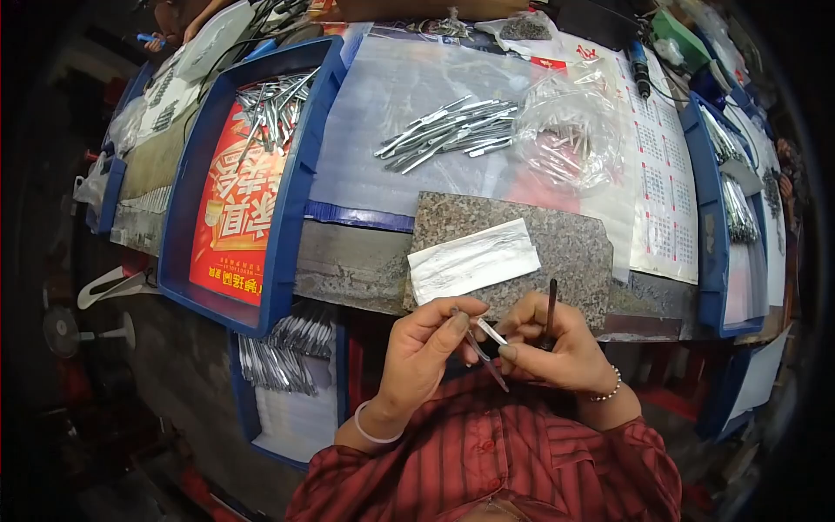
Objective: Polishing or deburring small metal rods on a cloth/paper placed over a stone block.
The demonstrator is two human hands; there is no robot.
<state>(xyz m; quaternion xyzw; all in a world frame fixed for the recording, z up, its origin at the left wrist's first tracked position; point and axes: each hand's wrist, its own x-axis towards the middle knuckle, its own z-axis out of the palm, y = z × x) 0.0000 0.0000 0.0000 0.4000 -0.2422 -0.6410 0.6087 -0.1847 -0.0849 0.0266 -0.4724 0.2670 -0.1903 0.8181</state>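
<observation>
While our left hand (pixel 426 352) pinches a slender strip (pixel 489 364), long axis slanting down-right, we note a white piece (pixel 491 331) just right of it, contact unclear, pinched by our nearer right hand (pixel 564 352), which also holds a near-upright dark rod (pixel 551 304).

At the desk's (pixel 348 270) near edge, a slab (pixel 565 252) is lying, with a folded sheet (pixel 474 259) resting on it. Before the slab, the left hand (pixel 426 348) and right hand (pixel 557 348) are facing each other, a strip (pixel 496 371) sitting in the left one. Behind the slab, a metal heap (pixel 448 132) is lying on plastic sheeting (pixel 357 148), a bag (pixel 557 100) resting on its right. Leftward, a tray (pixel 294 200) is jutting past the near edge, metal pieces (pixel 274 109) filling its far end. Another tray (pixel 711 235) is standing toward the right end.
</observation>
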